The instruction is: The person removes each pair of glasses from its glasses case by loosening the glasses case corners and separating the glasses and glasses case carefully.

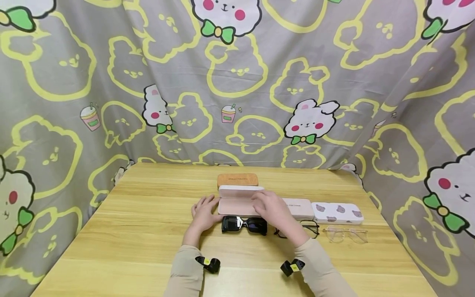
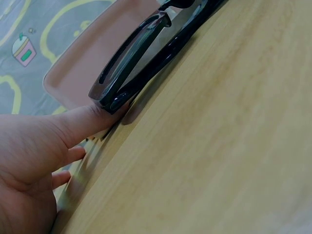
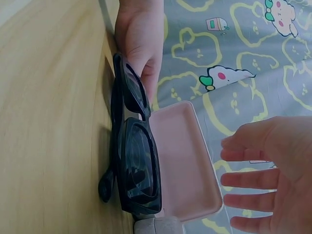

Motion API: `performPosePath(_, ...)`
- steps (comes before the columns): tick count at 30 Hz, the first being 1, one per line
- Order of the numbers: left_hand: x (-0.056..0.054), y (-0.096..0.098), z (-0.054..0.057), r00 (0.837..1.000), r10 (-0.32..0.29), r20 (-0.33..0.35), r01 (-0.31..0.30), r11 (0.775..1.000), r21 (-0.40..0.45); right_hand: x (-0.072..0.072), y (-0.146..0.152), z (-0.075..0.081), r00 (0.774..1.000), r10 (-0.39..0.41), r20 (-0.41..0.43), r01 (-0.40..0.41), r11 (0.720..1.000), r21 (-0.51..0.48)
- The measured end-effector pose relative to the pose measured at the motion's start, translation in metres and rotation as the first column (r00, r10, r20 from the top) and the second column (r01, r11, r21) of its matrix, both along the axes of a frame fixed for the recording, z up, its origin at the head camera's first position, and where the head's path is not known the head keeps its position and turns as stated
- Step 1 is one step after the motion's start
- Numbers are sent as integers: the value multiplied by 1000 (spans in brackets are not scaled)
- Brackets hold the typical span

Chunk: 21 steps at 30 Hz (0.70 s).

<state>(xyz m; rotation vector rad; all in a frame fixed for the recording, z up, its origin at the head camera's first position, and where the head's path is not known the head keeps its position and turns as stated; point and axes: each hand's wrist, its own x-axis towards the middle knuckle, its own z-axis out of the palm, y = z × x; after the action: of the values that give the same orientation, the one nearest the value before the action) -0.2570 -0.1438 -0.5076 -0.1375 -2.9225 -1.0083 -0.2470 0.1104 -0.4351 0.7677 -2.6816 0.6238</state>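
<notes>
A glasses case (image 1: 235, 207) with a pink lining lies open on the table, its lid (image 3: 183, 161) standing up at the back. My left hand (image 1: 204, 216) is at the case's left end, thumb stretched to its front corner and the other fingers spread behind. In front of the case rest black sunglasses (image 1: 233, 224), lenses upright; their left end overlaps my left thumb in the left wrist view. My right hand (image 1: 272, 208) is over the case's right end. In the right wrist view its fingers (image 3: 251, 201) are straight, beside the lid's edge, holding nothing.
A closed orange-brown case (image 1: 237, 179) lies behind the open one. To the right are a closed pink case (image 1: 298, 207) and a white bear-print case (image 1: 337, 212). Before them lie black-framed glasses (image 1: 311, 229), partly behind my right arm, and clear-framed glasses (image 1: 345, 234). A patterned curtain (image 1: 237, 136) encloses the table.
</notes>
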Motion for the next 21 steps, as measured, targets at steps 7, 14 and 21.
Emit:
performPosePath(7, 0, -1, -2, 1000, -1, -1, 1, 1000, 11, -4, 0, 1, 997, -12, -82, 9, 999, -43)
performPosePath(14, 0, -1, -3, 1000, -3, -1, 3, 1000, 15, -17, -3, 5, 998, -27, -61, 23, 997, -69)
performPosePath(21, 1, -2, -3, 1000, -4, -1, 4, 1000, 12, -33, -5, 9, 999, -46, 15, 48, 995, -90)
